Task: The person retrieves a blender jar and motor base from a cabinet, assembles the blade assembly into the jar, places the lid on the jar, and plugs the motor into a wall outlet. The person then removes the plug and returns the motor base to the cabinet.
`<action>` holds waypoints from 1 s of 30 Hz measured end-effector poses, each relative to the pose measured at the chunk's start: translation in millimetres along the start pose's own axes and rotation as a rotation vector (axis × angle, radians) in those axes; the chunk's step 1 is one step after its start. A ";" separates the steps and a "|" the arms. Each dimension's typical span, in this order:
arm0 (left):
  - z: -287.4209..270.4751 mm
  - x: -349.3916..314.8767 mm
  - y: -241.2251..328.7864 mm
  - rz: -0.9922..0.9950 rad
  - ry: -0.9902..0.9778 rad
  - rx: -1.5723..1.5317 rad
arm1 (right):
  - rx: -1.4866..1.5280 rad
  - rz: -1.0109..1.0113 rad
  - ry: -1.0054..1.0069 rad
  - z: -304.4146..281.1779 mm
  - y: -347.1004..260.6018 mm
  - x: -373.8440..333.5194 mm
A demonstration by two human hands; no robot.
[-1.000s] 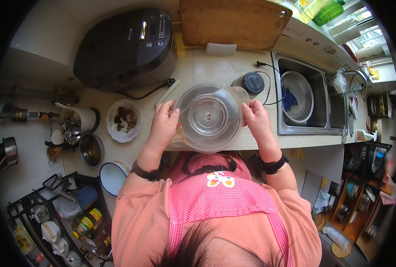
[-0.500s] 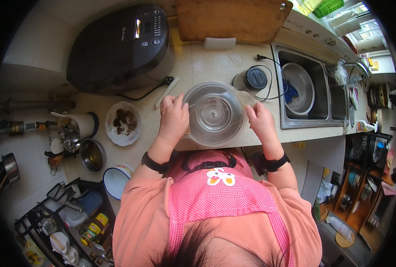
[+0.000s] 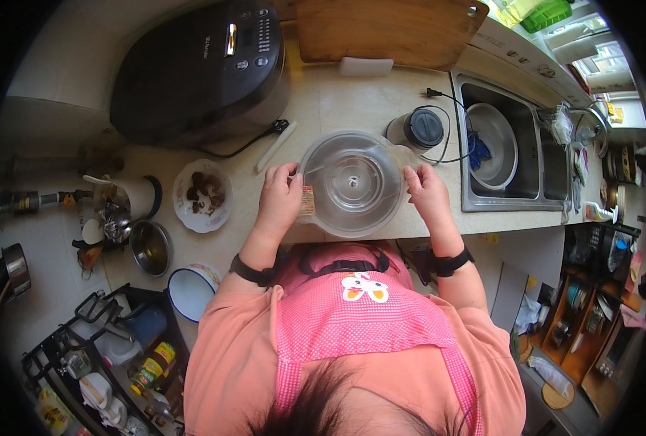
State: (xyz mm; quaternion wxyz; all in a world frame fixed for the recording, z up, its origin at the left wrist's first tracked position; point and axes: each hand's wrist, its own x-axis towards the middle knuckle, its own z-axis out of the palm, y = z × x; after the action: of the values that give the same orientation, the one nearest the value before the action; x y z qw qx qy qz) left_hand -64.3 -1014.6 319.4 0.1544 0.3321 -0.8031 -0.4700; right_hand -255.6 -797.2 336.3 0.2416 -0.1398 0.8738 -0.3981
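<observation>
A round clear plastic bowl [image 3: 352, 207] with concentric rings in its middle is at the counter's front edge, before my body. My left hand [image 3: 279, 196] pinches its left rim tab, beside a small printed label. On the opposite side my right hand [image 3: 428, 195] has its fingers closed on the see-through right tab. Behind the bowl to the right stands a small appliance with a black lid [image 3: 421, 128], its cord curling beside it. A white stick-like piece [image 3: 275, 147] lies behind my left hand.
Left of my hands is a scalloped plate [image 3: 204, 218] with dark food pieces. A black rice cooker [image 3: 192, 80] stands back left, a wooden cutting board [image 3: 388, 33] at the back. The sink [image 3: 512, 202] holds a metal basin [image 3: 508, 138]. A metal bowl [image 3: 151, 248] and enamel basin [image 3: 192, 294] are front left.
My view has shifted slightly. My left hand sits a little lower against the bowl's side, and the printed label by it now shows. Both hands still hold the bowl.
</observation>
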 end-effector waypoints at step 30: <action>-10.4 -36.7 -4.3 -0.497 -0.245 -0.891 | -0.605 -0.441 -0.113 -45.7 -38.7 80.6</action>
State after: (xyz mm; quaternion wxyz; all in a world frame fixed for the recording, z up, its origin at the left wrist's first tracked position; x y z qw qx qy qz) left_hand -29.9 -997.9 323.4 0.0695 0.3573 -0.4343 -0.8239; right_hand -346.0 -828.6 366.6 0.1455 -0.4111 0.8863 -0.1562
